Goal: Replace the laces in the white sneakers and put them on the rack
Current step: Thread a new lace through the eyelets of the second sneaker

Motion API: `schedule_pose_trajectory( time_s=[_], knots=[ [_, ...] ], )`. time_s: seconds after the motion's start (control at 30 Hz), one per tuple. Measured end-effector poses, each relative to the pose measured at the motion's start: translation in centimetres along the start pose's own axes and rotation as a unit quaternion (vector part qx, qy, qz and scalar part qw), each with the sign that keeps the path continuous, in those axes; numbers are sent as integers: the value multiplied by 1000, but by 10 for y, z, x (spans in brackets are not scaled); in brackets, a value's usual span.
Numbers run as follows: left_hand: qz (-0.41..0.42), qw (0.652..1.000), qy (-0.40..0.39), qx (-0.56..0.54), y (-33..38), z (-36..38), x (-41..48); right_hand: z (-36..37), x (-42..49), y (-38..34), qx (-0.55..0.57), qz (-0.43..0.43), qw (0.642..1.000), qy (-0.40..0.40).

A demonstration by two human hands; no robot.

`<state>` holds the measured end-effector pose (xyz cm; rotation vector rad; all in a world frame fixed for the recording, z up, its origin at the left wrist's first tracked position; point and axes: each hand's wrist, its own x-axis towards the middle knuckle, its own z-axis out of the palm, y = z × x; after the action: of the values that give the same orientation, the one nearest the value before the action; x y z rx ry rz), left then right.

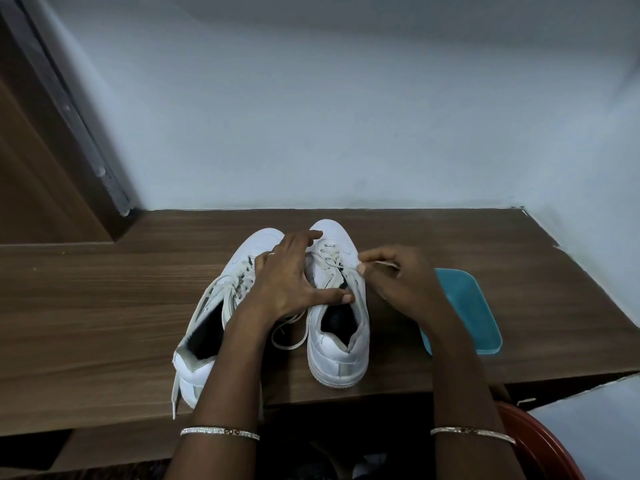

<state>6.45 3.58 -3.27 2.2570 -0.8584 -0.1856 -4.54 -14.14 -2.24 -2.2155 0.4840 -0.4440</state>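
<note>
Two white sneakers stand side by side on the wooden table (104, 299), toes pointing away from me. The left sneaker (211, 306) has loose off-white laces trailing over its side and down past the heel. My left hand (291, 275) rests across both shoes, fingers spread on the toe area and thumb pressing the tongue of the right sneaker (337, 341). My right hand (398, 282) pinches an end of the lace (377, 262) at the right sneaker's outer eyelets. A loop of lace (289, 336) lies on the table between the shoes.
A teal plastic lid or tray (474, 313) lies flat on the table just right of my right hand. A pale wall runs behind the table and along its right edge. A wooden door frame (52, 150) stands at the left. A red round object (533, 441) sits below at the lower right.
</note>
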Motion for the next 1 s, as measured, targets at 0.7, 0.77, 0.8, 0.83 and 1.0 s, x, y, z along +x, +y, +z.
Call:
schedule_pose_trajectory(
  time_s=[0.7,0.77,0.8,0.83,1.0],
  knots=[
    [-17,999,-6,-36,-2,-4,-1,-24,-5,6,687,103,718,50],
    [-21,999,-12,-39,-2,-4,-1,-27,-9,7,640,85,761,64],
    [-21,999,-14,-39,-2,-4,-1,-26,-9,7,590,85,800,75],
    [-22,999,-15,-39,-2,-3,-1,-24,-10,6,515,90,848,85],
    [-25,999,-21,-42,-5,-2,1,2,-8,-9,182,91,978,36]
  ],
)
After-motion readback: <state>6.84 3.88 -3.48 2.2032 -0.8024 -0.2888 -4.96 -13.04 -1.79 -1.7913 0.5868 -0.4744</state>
